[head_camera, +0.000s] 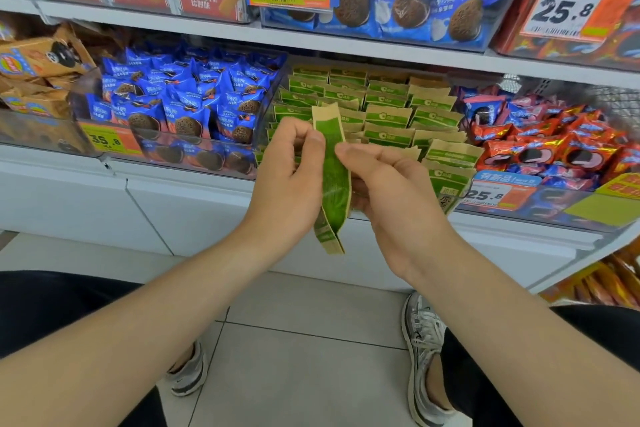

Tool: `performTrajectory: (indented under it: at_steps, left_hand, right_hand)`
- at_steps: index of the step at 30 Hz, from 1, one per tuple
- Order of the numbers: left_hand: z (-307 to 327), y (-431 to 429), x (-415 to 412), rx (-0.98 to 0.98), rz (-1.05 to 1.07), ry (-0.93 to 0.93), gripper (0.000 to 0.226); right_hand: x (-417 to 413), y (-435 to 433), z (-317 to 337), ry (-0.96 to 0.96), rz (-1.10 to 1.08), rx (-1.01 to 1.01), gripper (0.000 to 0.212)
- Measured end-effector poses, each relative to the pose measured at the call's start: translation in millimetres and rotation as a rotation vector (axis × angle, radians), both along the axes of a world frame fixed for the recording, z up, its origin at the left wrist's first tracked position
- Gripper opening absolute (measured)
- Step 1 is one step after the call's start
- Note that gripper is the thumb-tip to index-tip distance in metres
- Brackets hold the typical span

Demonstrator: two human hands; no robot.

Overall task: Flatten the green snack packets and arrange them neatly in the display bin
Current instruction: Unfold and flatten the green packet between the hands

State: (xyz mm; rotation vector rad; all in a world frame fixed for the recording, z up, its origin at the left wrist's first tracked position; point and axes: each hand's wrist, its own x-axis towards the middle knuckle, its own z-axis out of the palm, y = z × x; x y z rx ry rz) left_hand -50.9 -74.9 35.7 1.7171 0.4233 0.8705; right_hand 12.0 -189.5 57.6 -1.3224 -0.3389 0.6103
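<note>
A green and tan snack packet (334,177) stands on edge between my two hands, in front of the shelf. My left hand (289,180) pinches it from the left with thumb and curled fingers. My right hand (388,191) pinches it from the right, thumb on its upper part. A second tan edge hangs below at the packet's bottom; I cannot tell if that is another packet. Behind the hands, the clear display bin (460,199) holds several rows of the same green packets (388,104), standing tilted back.
A bin of blue cookie packets (187,104) sits to the left, red and pink packets (554,139) to the right. An upper shelf (311,36) overhangs the bins. Price tags hang on the bin fronts. Tiled floor and my shoes lie below.
</note>
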Motion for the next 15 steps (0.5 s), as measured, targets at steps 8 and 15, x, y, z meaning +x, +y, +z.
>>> performTrajectory:
  at_steps: [8,15]
  left_hand:
    - [-3.4,0.8,-2.9,-0.096,0.074,-0.043,0.016]
    - [4.0,-3.2,-14.6,-0.23,-0.119,0.023,0.036]
  right_hand:
    - [-19.1,9.3,-15.9,0.043,0.084,-0.145,0.039]
    - [-27.4,7.7,-19.5,0.033,-0.162,0.048,0.04]
